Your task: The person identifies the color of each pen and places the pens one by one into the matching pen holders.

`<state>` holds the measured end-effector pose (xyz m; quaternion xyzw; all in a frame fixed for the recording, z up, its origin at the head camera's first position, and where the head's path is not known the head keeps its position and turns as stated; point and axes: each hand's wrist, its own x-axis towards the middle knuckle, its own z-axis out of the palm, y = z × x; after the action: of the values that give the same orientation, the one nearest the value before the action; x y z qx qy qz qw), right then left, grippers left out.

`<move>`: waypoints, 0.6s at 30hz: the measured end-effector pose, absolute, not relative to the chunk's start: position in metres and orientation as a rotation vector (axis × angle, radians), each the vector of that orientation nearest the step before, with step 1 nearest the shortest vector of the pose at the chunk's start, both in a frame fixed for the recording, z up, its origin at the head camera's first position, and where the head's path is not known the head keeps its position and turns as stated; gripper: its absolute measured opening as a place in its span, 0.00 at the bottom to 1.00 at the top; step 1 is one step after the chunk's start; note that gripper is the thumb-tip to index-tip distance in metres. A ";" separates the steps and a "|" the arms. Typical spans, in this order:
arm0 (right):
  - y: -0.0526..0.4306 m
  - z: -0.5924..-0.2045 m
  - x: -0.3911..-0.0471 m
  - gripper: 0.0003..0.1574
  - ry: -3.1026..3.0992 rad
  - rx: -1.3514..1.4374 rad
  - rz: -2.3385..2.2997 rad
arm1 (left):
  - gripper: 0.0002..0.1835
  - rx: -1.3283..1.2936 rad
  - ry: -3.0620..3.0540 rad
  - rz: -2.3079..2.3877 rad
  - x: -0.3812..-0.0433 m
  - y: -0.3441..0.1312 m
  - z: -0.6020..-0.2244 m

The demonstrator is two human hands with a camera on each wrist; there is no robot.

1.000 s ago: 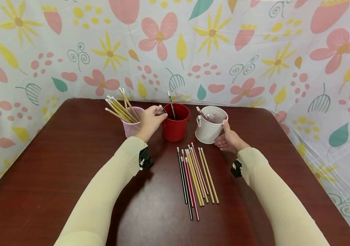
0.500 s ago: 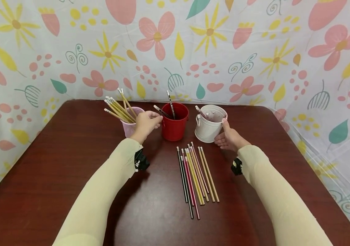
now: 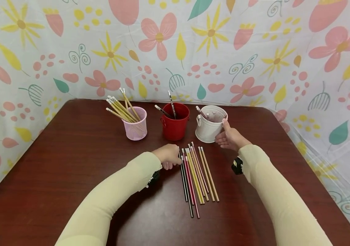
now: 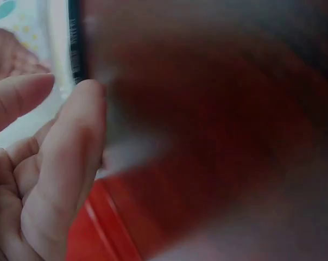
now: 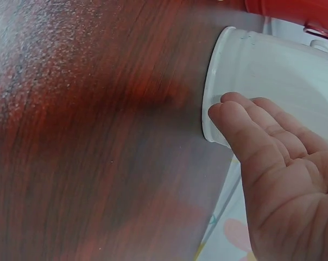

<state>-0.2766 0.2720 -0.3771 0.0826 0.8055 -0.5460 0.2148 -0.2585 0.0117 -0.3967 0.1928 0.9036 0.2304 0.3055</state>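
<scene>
In the head view my left hand (image 3: pixel 169 155) is at the eraser end of a black pencil (image 3: pixel 183 181), the leftmost of several pencils laid on the table. The left wrist view is blurred; there its thumb and forefinger stand apart, with a dark lettered pencil (image 4: pixel 75 41) beyond the fingertip. My right hand (image 3: pixel 231 137) lies along the side of a white bucket (image 3: pixel 207 133), thumb up at the rim and fingers straight near its base (image 5: pixel 207 117). Several pencils stand in that bucket.
A red bucket (image 3: pixel 175 131) with two dark pencils stands in the middle. To its left is a pink mesh cup (image 3: pixel 135 131) with several yellowish pencils (image 3: pixel 122 111). Red, yellow and pink pencils (image 3: pixel 197 174) lie on the brown table (image 3: pixel 70 164). A flower-patterned cloth hangs behind.
My left hand let a dark pencil drop against the red bucket's left rim, then moved down and right to the pencils on the table. The right hand stayed at the white bucket.
</scene>
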 end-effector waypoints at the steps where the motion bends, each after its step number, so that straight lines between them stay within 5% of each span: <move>1: 0.272 -0.377 -0.277 0.65 2.232 0.229 -1.516 | 0.16 0.503 2.403 0.586 -0.258 0.014 -0.398; 18: 0.291 -0.377 -0.290 0.65 1.962 0.130 -1.532 | 0.15 0.414 2.370 0.525 -0.258 0.019 -0.400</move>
<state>-0.2903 0.2905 -0.3767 0.0495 0.7461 -0.5826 0.3185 -0.2584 0.0191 -0.4003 0.1585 0.9074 0.2010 0.3333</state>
